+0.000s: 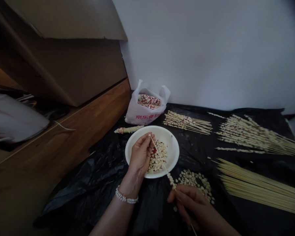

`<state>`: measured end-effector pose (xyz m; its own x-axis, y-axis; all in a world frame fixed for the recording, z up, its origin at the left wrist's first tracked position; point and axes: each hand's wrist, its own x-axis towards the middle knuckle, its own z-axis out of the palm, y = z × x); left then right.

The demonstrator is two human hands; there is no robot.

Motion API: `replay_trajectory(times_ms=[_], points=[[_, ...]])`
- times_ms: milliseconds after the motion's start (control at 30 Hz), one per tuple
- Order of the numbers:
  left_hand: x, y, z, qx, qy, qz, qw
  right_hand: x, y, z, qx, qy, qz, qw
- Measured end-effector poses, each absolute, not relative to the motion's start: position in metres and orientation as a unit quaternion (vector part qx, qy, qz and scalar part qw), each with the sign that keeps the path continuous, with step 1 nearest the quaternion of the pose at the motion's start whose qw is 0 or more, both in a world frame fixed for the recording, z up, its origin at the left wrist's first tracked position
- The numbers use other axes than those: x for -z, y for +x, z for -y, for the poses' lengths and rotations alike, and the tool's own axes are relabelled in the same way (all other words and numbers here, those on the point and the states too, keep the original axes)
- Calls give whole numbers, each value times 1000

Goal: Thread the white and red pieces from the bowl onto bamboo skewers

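My right hand is closed around a thin wooden skewer, which slants up and to the left. Several pale corn kernels are threaded on it just above my right fingers. At the skewer's upper tip, my left hand pinches a single corn kernel between thumb and forefinger; whether the tip has pierced it I cannot tell. Below that hand is a white bowl with loose pale and dark red kernels inside. More kernels lie in a pile on black plastic, just beyond my right hand.
A white plastic bag holding speckled corn cobs stands behind the bowl, near a partly stripped cob. Kernel-loaded skewers and bare skewers lie at right on the black plastic sheet. A cardboard box rises at left.
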<state>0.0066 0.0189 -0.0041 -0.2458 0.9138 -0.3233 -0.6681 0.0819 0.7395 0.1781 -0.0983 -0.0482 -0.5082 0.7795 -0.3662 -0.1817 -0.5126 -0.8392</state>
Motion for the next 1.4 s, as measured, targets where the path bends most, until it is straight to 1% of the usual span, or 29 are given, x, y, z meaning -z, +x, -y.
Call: replay_trajectory(times_ms=[800,1400], points=[[8,6,-19,-668,163,-426,587,49,178,99,-789,-378,369,312],[8,7,-20,-685,180,-439,553,45,171,101,-802,-355,347,331]])
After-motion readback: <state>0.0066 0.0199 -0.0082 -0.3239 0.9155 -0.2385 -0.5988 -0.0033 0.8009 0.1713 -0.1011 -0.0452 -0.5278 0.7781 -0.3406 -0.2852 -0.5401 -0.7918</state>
